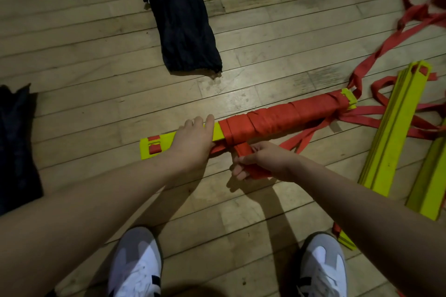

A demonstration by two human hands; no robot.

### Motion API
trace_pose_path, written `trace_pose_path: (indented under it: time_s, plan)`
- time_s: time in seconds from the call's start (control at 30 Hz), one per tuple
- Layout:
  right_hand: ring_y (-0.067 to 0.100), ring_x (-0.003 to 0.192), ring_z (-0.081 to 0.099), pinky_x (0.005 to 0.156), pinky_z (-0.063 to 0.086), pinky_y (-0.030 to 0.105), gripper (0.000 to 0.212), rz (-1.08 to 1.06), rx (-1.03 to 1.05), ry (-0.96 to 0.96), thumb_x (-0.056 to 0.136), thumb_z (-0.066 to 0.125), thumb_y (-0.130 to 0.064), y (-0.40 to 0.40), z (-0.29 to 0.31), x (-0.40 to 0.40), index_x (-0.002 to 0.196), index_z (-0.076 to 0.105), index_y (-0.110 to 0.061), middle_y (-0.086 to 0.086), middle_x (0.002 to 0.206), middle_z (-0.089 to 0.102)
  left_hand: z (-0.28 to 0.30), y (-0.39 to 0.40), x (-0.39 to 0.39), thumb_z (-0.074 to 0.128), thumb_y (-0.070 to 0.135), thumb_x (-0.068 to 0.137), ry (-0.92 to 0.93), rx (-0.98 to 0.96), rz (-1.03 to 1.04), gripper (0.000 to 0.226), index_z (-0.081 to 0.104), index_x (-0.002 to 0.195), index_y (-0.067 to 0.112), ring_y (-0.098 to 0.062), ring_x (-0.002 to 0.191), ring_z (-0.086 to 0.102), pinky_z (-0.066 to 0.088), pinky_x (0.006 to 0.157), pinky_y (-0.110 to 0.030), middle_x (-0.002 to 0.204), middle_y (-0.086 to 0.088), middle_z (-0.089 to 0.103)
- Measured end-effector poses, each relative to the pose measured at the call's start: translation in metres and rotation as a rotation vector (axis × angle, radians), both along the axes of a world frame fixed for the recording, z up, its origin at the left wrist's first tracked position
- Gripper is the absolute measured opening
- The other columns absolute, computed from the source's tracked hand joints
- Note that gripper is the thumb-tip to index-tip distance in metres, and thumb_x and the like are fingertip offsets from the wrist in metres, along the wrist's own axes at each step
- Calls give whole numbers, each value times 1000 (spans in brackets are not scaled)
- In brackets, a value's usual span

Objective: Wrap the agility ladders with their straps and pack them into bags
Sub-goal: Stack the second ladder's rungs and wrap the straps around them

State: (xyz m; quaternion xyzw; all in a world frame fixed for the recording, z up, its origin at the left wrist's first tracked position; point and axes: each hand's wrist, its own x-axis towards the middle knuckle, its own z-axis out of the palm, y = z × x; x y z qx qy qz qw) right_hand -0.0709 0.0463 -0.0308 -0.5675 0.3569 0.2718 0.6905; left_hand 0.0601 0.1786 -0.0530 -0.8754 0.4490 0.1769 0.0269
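Looking down at the wooden floor (84,38), we note a bundled yellow ladder (217,134) lying crosswise just ahead of our two white shoes (136,265), its right two-thirds wound in red strap (277,118). Our left hand (193,141) rests on the bare yellow stretch of the bundle, fingers fairly straight over the top; we cannot tell whether the thumb curls under. Our right hand (259,160) grips the free strap end below the bundle, fingers curled round the red webbing. Loose strap tails (369,120) trail off the bundle's right end. A dark bag (179,14) lies flat on the floor beyond the bundle; a second dark bag (17,147) lies at the left edge. More yellow rungs (391,132) lie unwrapped at the right.
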Motion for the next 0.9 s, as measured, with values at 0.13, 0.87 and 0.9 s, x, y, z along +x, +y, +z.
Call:
trace_pose_path:
  time_s: [0.13,0.87,0.9]
  plan:
    - [18,73,68,74,48,35,8,71,-50,-21,96,53,-7,-5,1,-5,94,60,-4,7,79,73,-4,2,-4,54,37,94,139,-29,140,54,35,136,9,-32,121,37,33,100,-40,130,-14,39]
    - [22,66,67,62,57,31,13,36,102,5,101,43,-9,0,30,4,96,54,-2,16,77,66,13,-6,2,66,26,87,-26,-206,386,50,41,128,9,-30,120,38,31,95,-44,125,-11,41]
    - [21,65,67,62,57,32,13,12,110,-5,101,43,-8,0,31,4,97,54,-1,16,77,66,14,-10,4,66,20,87,-93,-168,341,49,40,127,8,-31,117,39,34,92,-44,124,-12,42]
